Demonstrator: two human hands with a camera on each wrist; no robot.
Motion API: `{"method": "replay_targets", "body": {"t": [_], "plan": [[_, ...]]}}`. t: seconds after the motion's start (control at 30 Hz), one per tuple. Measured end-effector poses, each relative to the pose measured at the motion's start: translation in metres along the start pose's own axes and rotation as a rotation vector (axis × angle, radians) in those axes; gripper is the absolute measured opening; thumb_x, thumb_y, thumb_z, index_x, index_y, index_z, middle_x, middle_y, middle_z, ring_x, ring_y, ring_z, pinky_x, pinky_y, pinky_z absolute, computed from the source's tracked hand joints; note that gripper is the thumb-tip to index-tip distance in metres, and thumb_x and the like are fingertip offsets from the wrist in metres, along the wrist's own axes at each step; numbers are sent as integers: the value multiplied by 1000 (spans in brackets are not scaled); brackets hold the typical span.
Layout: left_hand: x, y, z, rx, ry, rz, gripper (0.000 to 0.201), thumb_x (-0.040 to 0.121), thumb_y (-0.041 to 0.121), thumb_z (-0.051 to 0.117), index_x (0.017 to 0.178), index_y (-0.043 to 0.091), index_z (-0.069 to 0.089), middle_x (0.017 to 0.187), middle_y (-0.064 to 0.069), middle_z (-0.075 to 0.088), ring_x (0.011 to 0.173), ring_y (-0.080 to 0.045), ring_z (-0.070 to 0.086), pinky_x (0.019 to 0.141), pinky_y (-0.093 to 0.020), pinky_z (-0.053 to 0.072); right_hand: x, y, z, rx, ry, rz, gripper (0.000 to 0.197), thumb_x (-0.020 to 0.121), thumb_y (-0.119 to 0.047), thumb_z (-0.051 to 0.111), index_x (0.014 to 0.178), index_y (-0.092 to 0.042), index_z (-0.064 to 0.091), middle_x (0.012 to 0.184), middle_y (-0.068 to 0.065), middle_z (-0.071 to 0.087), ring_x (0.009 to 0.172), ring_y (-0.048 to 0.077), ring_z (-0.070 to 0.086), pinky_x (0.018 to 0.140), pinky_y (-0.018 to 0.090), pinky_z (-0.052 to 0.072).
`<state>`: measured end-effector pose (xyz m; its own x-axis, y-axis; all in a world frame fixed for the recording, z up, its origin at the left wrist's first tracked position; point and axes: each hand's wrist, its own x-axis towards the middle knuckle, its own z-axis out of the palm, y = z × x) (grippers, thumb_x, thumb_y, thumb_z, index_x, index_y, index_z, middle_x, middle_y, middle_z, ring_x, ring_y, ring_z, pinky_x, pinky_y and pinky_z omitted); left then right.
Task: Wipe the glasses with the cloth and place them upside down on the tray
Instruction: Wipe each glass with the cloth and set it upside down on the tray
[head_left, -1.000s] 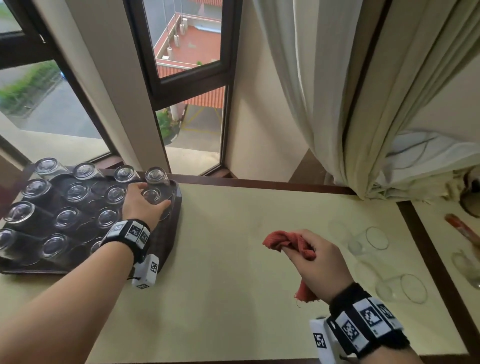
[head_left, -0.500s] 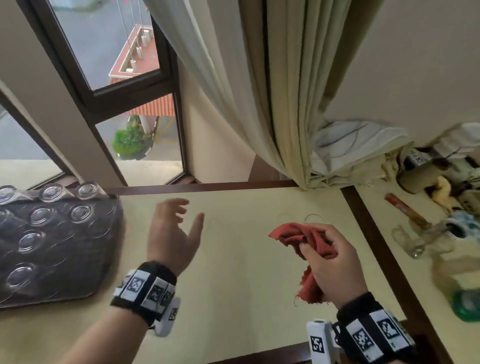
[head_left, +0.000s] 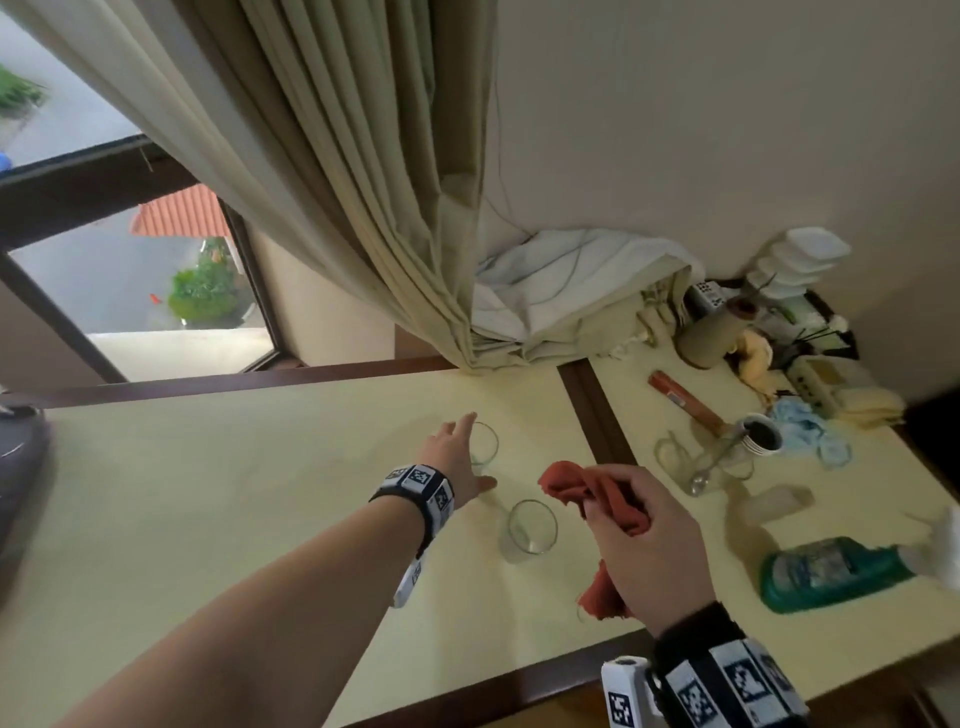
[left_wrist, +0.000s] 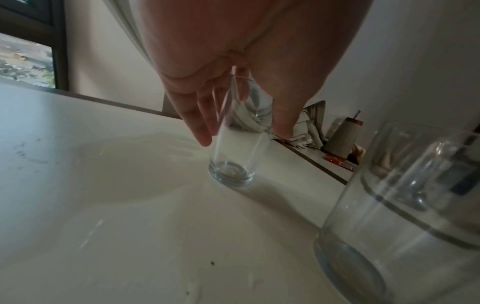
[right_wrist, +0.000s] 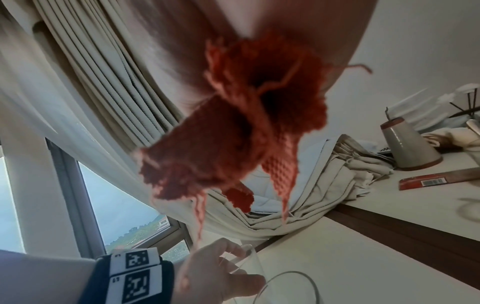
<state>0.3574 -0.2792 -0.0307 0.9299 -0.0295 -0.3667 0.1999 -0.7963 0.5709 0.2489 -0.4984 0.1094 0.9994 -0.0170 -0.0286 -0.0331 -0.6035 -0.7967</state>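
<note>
Reaching past the tray since a second ago, the left hand (head_left: 451, 457) now spreads its straight fingers around a far upright glass (left_wrist: 235, 144); the right hand (head_left: 649, 545), beside it, still clutches the red cloth (head_left: 582, 493), a second glass (head_left: 531, 527) standing between them.

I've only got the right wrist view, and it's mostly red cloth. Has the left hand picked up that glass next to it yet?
Observer: Not yet. In the left wrist view the far glass stands upright on the table. The left hand has its fingers and thumb straight on either side of it.
Operator: Where's the tray?
Observer: Only a dark edge of the tray shows, at the far left of the head view, away from both hands.
Operator: Is the second glass upright too?
Observer: Yes. The near glass stands mouth up between the left hand and the right hand, which grips the red cloth.
</note>
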Motion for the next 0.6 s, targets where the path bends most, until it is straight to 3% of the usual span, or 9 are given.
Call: {"method": "replay_targets", "body": {"t": [0.07,0.13,0.23,0.33,0.43,0.5,0.6], "plan": [[3,4,12,-67,80,-22,84,93,35,83,159,24,33,155,-12,50,135,-33,56,112,-44,49,0,7,-8,12,-21,-11,34,94,-8,70,102,-41,68,88,-28,70,82,1,67,67,7,50],[0,5,20,-132,155,-54,73,93,33,83,152,23,39,149,-10,56,129,-31,59,107,-41,50,2,12,-12,12,-40,-19,33,95,-8,70,103,-40,69,88,-26,70,81,1,67,66,3,47],[-17,5,18,-238,248,-106,75,91,38,84,152,26,41,148,-3,59,129,-26,60,106,-38,49,8,15,-13,33,-58,-29,32,95,-9,71,105,-40,69,92,-29,70,86,-2,68,70,4,49],[-53,9,-7,-441,410,-146,82,84,46,89,149,31,42,134,9,65,119,-17,64,100,-36,53,15,6,-8,42,-63,-91,35,94,-8,72,105,-41,68,97,-32,69,96,-8,65,80,4,48],[-94,15,-48,-650,591,-97,79,72,49,97,132,31,48,116,19,69,108,-7,68,89,-30,56,24,-19,-2,84,-55,-158,37,94,-5,71,105,-41,67,92,-31,68,87,-5,66,71,2,47],[-122,21,-79,-781,657,-38,71,68,53,97,122,28,58,111,15,74,103,-3,71,85,-26,55,29,-47,1,152,-26,-217,34,95,-4,70,105,-36,68,93,-31,68,83,-3,67,66,4,48],[-159,38,-122,-1200,668,68,64,73,51,91,124,20,67,115,-1,79,107,-20,76,91,-42,62,36,-99,8,344,12,-328,29,97,-1,66,108,-28,68,95,-27,72,84,-9,68,65,3,49]]}}
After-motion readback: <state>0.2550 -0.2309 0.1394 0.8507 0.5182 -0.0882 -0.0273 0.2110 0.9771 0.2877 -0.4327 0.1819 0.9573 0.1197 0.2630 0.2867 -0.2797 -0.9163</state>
